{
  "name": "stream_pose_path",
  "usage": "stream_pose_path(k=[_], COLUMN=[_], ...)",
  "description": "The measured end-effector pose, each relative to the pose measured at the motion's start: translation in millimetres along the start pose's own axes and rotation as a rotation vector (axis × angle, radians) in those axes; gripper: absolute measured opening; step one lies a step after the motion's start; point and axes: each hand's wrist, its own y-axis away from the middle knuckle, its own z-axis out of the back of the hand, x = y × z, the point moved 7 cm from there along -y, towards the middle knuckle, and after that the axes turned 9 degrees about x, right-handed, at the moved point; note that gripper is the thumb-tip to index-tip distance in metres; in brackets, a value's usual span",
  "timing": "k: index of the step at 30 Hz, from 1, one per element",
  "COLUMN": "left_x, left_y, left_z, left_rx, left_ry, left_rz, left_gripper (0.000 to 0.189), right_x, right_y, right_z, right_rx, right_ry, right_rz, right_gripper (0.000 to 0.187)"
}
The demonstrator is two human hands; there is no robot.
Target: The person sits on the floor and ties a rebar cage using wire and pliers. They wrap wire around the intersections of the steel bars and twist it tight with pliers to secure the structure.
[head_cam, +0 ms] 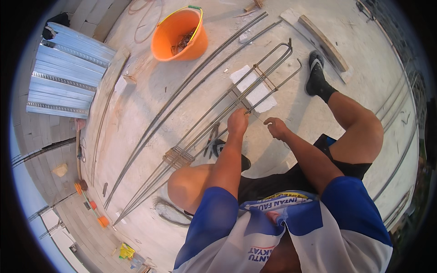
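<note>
A rebar cage of long steel bars [207, 129] runs diagonally before me, its far end resting on a white block [253, 89]. My left hand [238, 121] is closed around a stirrup corner and bar of the cage. To its right, my right hand [276, 128] pinches a thin tie wire [258, 117] that stretches from the cage. One rectangular stirrup [266, 77] sits over the block, and a bunch of stirrups [178, 158] is gathered around the bars near my knee. Pincers [211, 140] with dark handles lie beside the cage, close to my foot.
An orange bucket [180, 34] holding rusty metal pieces stands beyond loose long rebars [164, 105]. A wooden beam [323, 43] lies near my sandalled foot. Corrugated metal sheets [68, 75] are at the left. A coil of wire [170, 212] lies by my knee.
</note>
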Motion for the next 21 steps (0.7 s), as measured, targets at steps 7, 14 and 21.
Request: stream_pose_path(k=[7, 14, 21], left_x=[-16.8, -2.8, 9.1], left_y=[3.5, 2.5, -21.8], left_z=[14.5, 3.1, -14.6], left_rx=[0.034, -0.106, -0.012], left_ry=[-0.007, 0.186, 0.355], left_rz=[0.025, 0.02, 0.157], left_gripper=[0.03, 0.043, 0.039], right_x=[-27.1, -10.6, -15.6], right_y=[-76.5, -79.2, -93.4], right_z=[-20.8, -41.6, -41.6], right_rx=[-0.19, -0.106, -0.276], right_ry=[-0.049, -0.53, -0.493], right_rz=[0.375, 0.116, 0.156], right_gripper=[0.031, 0.026, 0.03])
